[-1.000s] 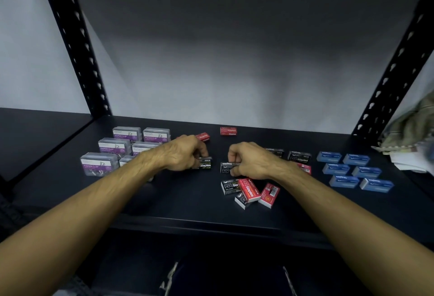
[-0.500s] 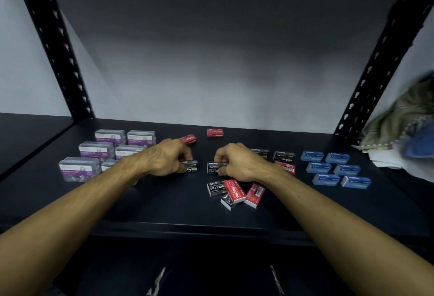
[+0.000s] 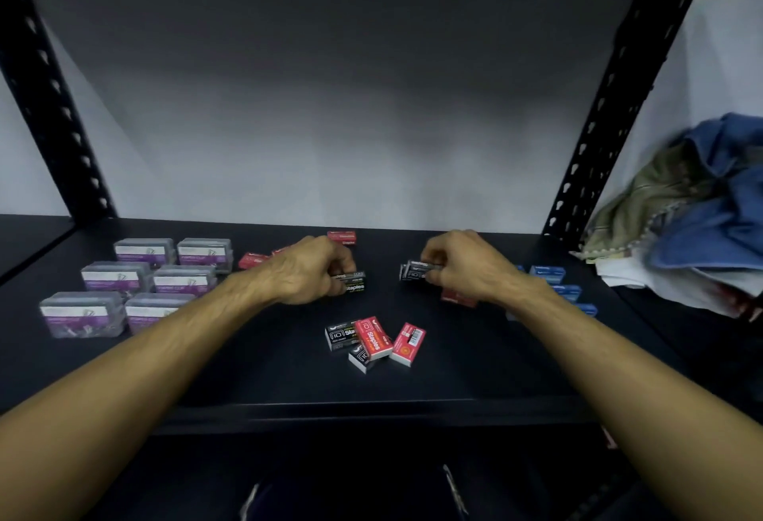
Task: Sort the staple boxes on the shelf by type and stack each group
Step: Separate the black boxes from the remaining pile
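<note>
On the black shelf (image 3: 247,380) my left hand (image 3: 307,270) grips a small stack of black staple boxes (image 3: 354,282) resting on the shelf. My right hand (image 3: 458,262) holds a black staple box (image 3: 414,270) a little above the surface, over to the right. Near the front lies a loose heap of black and red staple boxes (image 3: 373,341). More red boxes sit behind my left hand: one (image 3: 342,237) at the back, another (image 3: 252,260) to its left. A further red box (image 3: 456,297) peeks out under my right wrist. Blue boxes (image 3: 547,272) lie partly hidden behind my right forearm.
Several clear paper-clip boxes with purple labels (image 3: 136,285) stand in rows at the left. A pile of crumpled cloth (image 3: 693,223) fills the neighbouring bay on the right. Black perforated uprights (image 3: 594,165) frame the shelf, and a grey wall closes the back.
My right hand has moved to the right and lifted its black box away from the heap. My left hand stays on the black stack. The camera has shifted, so the view sits lower.
</note>
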Tool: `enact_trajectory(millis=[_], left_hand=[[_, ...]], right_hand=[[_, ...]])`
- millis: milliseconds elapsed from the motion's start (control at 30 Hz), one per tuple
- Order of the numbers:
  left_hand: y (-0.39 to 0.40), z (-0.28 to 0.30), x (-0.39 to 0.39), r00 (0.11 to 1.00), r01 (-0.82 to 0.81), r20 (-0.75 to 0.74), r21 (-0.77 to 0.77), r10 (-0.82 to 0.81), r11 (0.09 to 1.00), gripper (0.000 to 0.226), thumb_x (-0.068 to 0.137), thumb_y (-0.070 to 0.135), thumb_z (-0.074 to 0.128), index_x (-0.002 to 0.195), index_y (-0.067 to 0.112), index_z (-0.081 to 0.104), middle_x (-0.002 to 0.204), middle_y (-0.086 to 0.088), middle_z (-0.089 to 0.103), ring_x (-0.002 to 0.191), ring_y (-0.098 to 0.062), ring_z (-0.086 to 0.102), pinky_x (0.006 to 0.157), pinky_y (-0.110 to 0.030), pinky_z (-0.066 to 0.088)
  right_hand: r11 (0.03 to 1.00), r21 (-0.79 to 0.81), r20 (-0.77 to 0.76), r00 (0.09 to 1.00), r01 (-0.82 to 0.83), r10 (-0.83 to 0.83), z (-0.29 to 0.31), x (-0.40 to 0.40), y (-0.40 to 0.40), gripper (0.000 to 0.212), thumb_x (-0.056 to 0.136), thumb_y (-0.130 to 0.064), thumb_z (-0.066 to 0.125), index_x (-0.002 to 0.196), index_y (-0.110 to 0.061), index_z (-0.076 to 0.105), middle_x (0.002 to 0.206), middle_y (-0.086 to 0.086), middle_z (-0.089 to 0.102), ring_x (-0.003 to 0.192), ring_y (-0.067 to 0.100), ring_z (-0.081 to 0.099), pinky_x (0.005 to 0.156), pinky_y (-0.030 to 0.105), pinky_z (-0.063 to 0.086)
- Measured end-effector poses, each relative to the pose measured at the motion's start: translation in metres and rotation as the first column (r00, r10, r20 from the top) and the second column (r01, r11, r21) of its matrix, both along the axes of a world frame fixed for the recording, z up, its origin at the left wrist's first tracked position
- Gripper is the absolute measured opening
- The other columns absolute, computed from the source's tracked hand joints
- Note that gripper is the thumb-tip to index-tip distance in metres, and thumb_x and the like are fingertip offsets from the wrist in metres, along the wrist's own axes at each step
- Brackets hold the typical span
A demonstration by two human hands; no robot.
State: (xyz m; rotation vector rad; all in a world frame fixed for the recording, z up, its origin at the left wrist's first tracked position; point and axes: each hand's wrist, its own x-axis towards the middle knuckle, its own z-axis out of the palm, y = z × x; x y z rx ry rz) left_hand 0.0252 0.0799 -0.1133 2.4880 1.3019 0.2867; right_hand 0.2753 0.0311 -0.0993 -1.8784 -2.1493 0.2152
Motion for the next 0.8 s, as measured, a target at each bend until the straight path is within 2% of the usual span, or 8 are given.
enact_trajectory(millis=[133,267,467,633,800], left_hand=[[-0.001,0.0,0.026,0.998,0.059,0.017,-0.005,-0.059,0.998,0.018,0.086,0.019,0.072,0.103,0.023,0.068,0.092,0.01,0.066,0.082,-0.006,0.062,0.064,-0.01,0.041],[-0.001,-0.004,0.049,0.995,0.094,0.04,-0.006,-0.094,0.996,0.017,0.087,0.017,0.072,0.103,0.021,0.068,0.089,0.01,0.064,0.083,-0.009,0.062,0.066,-0.014,0.043],[-0.001,-0.01,0.073,0.994,0.093,0.06,0.044,-0.095,0.995,0.024,0.088,0.019,0.071,0.111,0.016,0.068,0.093,0.007,0.063,0.085,-0.011,0.061,0.077,-0.023,0.047],[0.001,-0.014,0.083,0.991,0.107,0.072,0.066,-0.112,0.992,0.021,0.088,0.018,0.071,0.108,0.016,0.068,0.083,0.011,0.059,0.076,-0.008,0.059,0.07,-0.022,0.045],[0.003,-0.017,0.087,0.992,0.11,0.053,0.082,-0.115,0.99,0.02,0.088,0.017,0.07,0.108,0.015,0.068,0.075,0.014,0.055,0.066,-0.001,0.053,0.062,-0.018,0.039]], right_hand=[[0.993,0.054,0.071,0.992,0.105,-0.109,-0.004,0.03,-0.005,0.012,0.082,-0.018,0.07,0.092,-0.024,0.069,0.084,-0.008,0.063,0.083,0.017,0.062,0.07,0.026,0.043],[0.986,0.071,0.118,0.98,0.151,-0.159,-0.011,0.042,-0.009,0.016,0.084,-0.021,0.07,0.1,-0.023,0.069,0.096,-0.002,0.068,0.091,0.02,0.063,0.078,0.029,0.05],[0.985,0.075,0.146,0.976,0.155,-0.164,-0.022,0.049,-0.006,0.017,0.086,-0.022,0.069,0.103,-0.022,0.069,0.097,0.0,0.07,0.092,0.023,0.064,0.074,0.027,0.044],[0.987,0.076,0.159,0.975,0.143,-0.153,-0.026,0.051,-0.005,0.017,0.088,-0.024,0.067,0.105,-0.02,0.069,0.098,0.0,0.07,0.091,0.022,0.064,0.075,0.032,0.049],[0.99,0.058,0.149,0.98,0.127,-0.134,-0.028,0.052,-0.006,0.02,0.09,-0.026,0.067,0.109,-0.022,0.067,0.105,-0.001,0.069,0.094,0.02,0.062,0.078,0.032,0.048]])
